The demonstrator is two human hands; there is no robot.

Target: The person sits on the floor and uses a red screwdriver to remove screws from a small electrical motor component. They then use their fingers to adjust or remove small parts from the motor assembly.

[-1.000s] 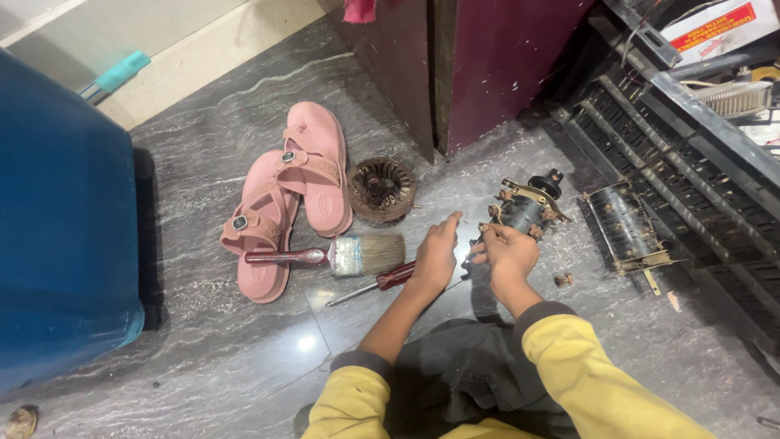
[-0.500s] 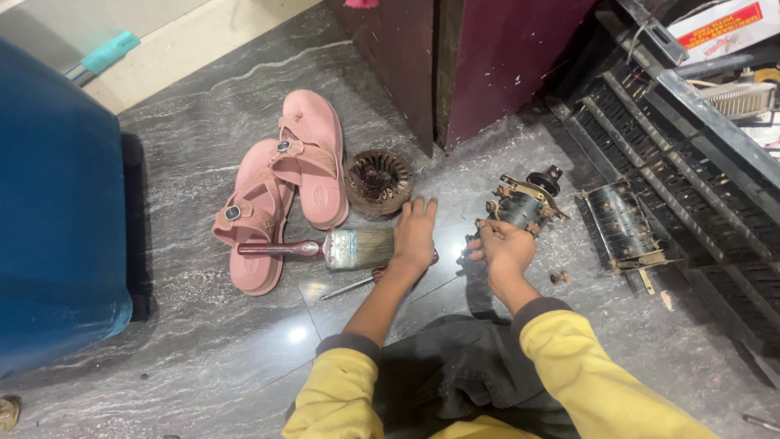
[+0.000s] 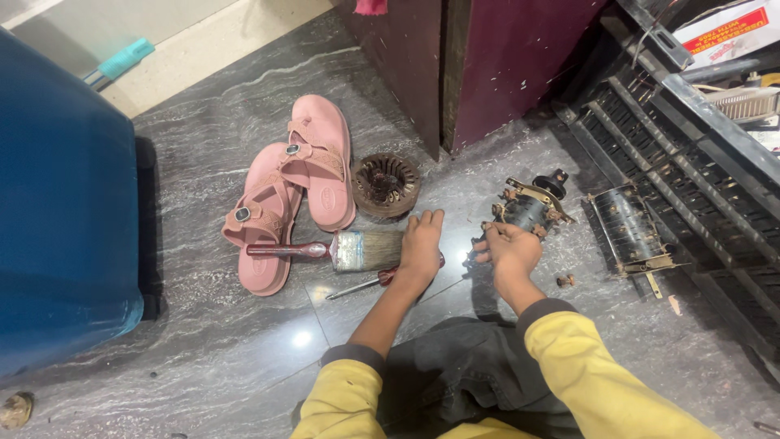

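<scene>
Yellow sleeves point(image 3: 585, 366) are seen nearest, over a dark cloth point(image 3: 455, 382) on the grey floor point(image 3: 203, 341). The left hand point(image 3: 420, 248) is laid flat, fingers together, over a red-handled screwdriver point(image 3: 361, 284) and touching the brush point(image 3: 341, 249) bristles; the right hand point(image 3: 510, 250) is curled on the near end of a motor part point(image 3: 532, 210) that rests on the floor. Beyond, a round winding point(image 3: 386, 185) is set beside pink sandals point(image 3: 292, 187), a cylinder part point(image 3: 627, 232) lies right, and a maroon cabinet point(image 3: 487, 65) stands behind.
</scene>
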